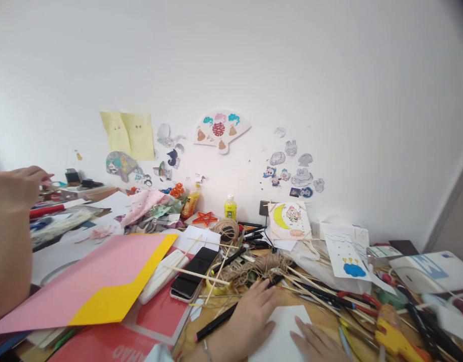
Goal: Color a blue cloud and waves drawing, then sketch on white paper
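A white sheet of paper (282, 329) lies at the table's near edge. My left hand (252, 314) rests on its left side with the fingers laid flat and nothing in them. On the sheet's lower right corner my right hand (316, 344) presses down, fingers stretched out. A black marker (216, 323) lies just left of my left hand. A tangle of brown twine (254, 266) and thin wooden sticks (310, 291) sit right behind both hands.
Another person's arm and hand (12, 201) reach in at the far left. A pink sheet (95, 271) over a yellow one (110, 304), a black phone (194, 276), a twine spool (226, 229), pens, drawings and a white box (431, 271) crowd the table. Paper cut-outs cover the wall.
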`<state>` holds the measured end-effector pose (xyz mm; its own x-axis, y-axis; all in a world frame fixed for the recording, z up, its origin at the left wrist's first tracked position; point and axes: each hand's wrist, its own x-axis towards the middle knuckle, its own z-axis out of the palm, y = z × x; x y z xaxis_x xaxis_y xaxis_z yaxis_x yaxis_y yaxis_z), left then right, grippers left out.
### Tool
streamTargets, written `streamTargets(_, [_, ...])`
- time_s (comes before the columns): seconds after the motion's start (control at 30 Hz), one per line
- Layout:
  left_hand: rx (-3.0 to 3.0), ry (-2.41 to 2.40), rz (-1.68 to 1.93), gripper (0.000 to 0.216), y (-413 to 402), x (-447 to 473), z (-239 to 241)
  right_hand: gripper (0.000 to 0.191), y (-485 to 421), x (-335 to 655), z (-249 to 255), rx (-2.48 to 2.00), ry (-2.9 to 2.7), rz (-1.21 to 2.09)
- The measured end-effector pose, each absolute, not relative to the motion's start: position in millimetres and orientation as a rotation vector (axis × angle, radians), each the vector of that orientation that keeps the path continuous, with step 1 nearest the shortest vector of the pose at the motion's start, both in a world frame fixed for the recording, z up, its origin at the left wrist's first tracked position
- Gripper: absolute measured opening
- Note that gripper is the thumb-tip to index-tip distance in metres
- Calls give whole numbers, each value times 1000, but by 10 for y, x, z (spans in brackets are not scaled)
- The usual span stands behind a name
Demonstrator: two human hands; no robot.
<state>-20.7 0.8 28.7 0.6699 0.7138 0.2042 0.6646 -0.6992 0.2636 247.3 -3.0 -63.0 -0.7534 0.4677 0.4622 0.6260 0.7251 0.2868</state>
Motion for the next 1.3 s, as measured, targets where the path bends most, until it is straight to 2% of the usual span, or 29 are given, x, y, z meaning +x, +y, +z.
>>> streamTargets(0.13, [2720,847,243,72,-144,-216,250,50,-276,2326,-346,-1147,-2658,-302])
streamTargets(0.3, [2666,839,83,76,-142,-199,237,56,-420,2208,-40,-1497,-2617,178])
streamTargets(0.4, [2654,849,51,75,-110,-195,273,59,-446,2177,85,-1574,-2596,340])
streamTargets(0.53, [2654,839,55,73,-102,-197,281,51,-456,2149,176,-1515,-2578,335])
streamTargets(0.67, [2656,851,121,59,-62,-188,252,30,-424,2165,216,-1439,-2389,184])
streamTargets(0.77, [2647,907,197,42,24,-193,257,28,-377,2231,236,-1388,-2132,87])
streamTargets(0.83, [2638,924,238,41,74,-214,285,29,-340,2288,230,-1376,-1945,69])
streamTargets(0.9, [2641,870,247,45,74,-238,327,29,-303,2336,202,-1392,-1790,83])
streamTargets(1.03, [2578,558,113,86,-118,-211,395,26,-247,2356,117,-1405,-1672,151])
streamTargets(1.07, [2538,486,79,85,-181,-185,401,26,-241,2346,101,-1404,-1667,168])
streamTargets(1.13, [2446,460,92,66,-275,-128,401,25,-236,2324,84,-1406,-1653,202])
streamTargets(1.23, [1963,581,337,41,-283,-83,405,24,-240,2310,88,-1394,-1562,220])
streamTargets(1.3, [1572,683,537,33,-214,-98,427,24,-243,2320,98,-1381,-1457,217])
